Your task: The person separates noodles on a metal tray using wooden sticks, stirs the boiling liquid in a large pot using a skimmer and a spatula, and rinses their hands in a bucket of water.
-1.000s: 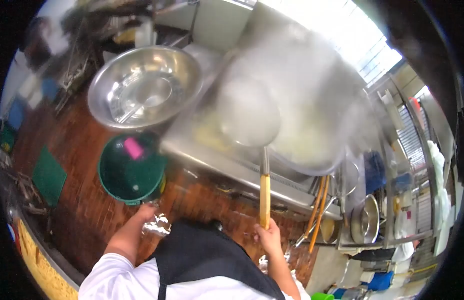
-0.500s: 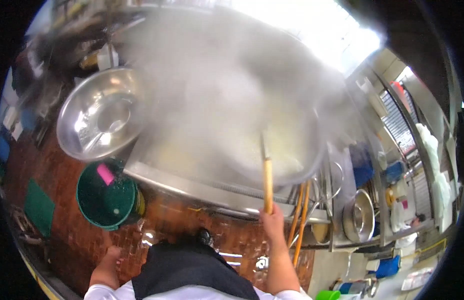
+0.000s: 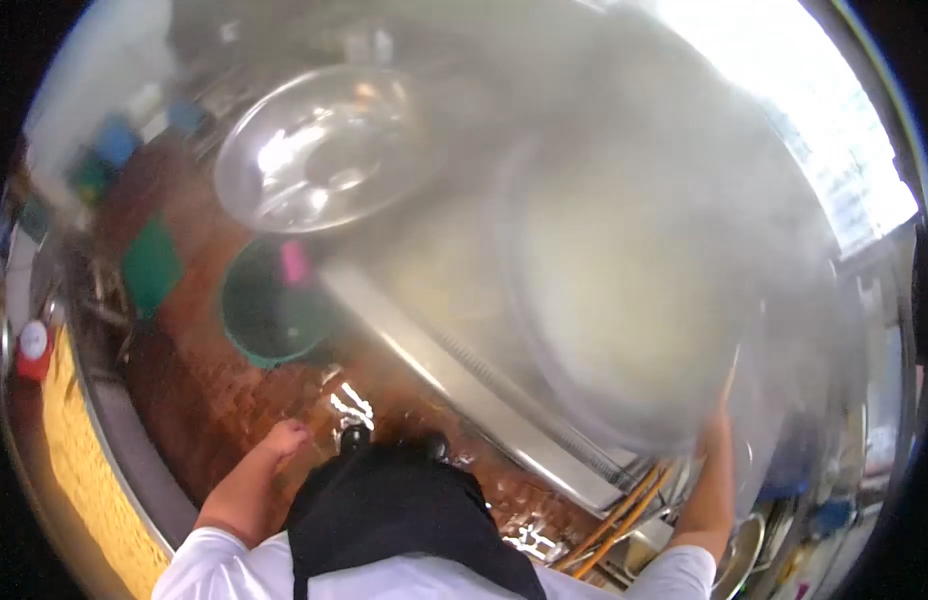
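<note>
My right hand (image 3: 718,428) is closed around a wooden-handled utensil (image 3: 730,372) at the right edge of a large round pot (image 3: 539,345). Its far end is lost in steam, so I cannot tell what kind of utensil it is. Pale yellowish contents (image 3: 634,270) show blurrily inside the pot. My left hand (image 3: 287,438) hangs low at my side over the floor, fingers curled in, with nothing visible in them.
A wide steel bowl (image 3: 249,190) sits left of the pot. Below it stands a green bucket (image 3: 274,335) with a pink object (image 3: 295,262) at its rim. Long wooden poles (image 3: 624,515) lean by the steel stove edge (image 3: 444,375). The brick-coloured floor (image 3: 209,400) looks wet.
The view has swung, so the bowl and bucket sit further right in it. My right hand has gone from the pot's front to its right side with the utensil. Steam covers more.
</note>
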A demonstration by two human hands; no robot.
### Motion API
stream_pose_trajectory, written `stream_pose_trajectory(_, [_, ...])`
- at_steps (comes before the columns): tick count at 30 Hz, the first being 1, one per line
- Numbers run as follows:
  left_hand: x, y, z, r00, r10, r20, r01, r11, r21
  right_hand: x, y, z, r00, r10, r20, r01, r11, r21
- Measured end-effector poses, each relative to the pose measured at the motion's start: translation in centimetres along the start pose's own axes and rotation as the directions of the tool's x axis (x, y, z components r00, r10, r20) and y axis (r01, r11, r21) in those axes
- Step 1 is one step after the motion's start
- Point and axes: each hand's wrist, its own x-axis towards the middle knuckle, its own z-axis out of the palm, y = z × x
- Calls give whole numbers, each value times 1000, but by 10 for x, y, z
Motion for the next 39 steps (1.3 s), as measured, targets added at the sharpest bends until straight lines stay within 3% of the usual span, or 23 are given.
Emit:
stream_pose_trajectory(1, [0,-17,5,1000,3,-7,-3,1000,-21,-11,14,38,873,-218,-437,20,910,-415])
stream_pose_trajectory(2, [-14,-18,5,997,-67,-26,65,997,-52,-13,19,64,546,-558,-625,-150,668,-729])
stream_pose_trajectory(4, [-40,8,-3,981,-188,-44,183,978,-101,-4,35,43,658,-497,-566,-299,517,-802])
stream_pose_trajectory(5, [-33,-21,2,974,-227,-25,215,947,-239,-10,42,40,725,-467,-507,-303,444,-843])
stream_pose_trajectory(7, [-2,-93,19,960,-278,48,265,831,-489,-32,61,47,852,-397,-342,-224,313,-923])
stream_pose_trajectory(8, [-11,-86,20,938,-343,53,327,821,-467,-47,76,65,905,-353,-238,-149,261,-954])
stream_pose_trajectory(11, [-40,-69,8,884,-459,82,446,782,-436,-63,121,107,816,-335,-471,-130,687,-715])
stream_pose_trajectory(14, [-37,-86,7,886,-442,141,457,775,-437,-94,159,208,893,-153,-423,-64,888,-456])
stream_pose_trajectory(17, [-24,-75,-5,911,-375,171,412,837,-360,-100,185,237,938,-95,-333,-49,915,-401])
stream_pose_trajectory(19, [-5,-73,-22,940,-278,197,330,887,-322,-107,203,260,949,-75,-308,-10,964,-266])
stream_pose_trajectory(20, [15,-84,-21,949,-282,142,315,876,-366,-111,211,272,957,-82,-279,14,971,-238])
stream_pose_trajectory(21, [31,-98,-26,981,-142,129,184,889,-419,-115,221,284,964,-93,-250,40,977,-208])
stream_pose_trajectory(23, [44,-89,-44,985,-99,143,156,866,-474,-118,241,301,977,-114,-179,93,988,-122])
stream_pose_trajectory(26, [38,-66,-81,987,-135,88,155,948,-277,-114,271,327,986,-160,-51,161,987,19])
stream_pose_trajectory(27, [60,-89,-81,991,-92,97,115,956,-268,-113,282,336,979,-200,-46,201,980,11])
stream_pose_trajectory(29, [74,-109,-90,955,-175,240,252,905,-342,-111,302,364,963,-268,-41,268,964,-4])
stream_pose_trajectory(32, [57,-122,-97,967,-221,129,242,954,-178,-99,336,399,924,-367,-105,349,923,-161])
stream_pose_trajectory(36, [48,-150,-93,955,-234,185,280,916,-288,-63,384,419,818,-515,-254,392,824,-408])
stream_pose_trajectory(39, [43,-149,-87,960,-203,191,218,974,-59,-35,404,418,678,-671,-300,408,683,-606])
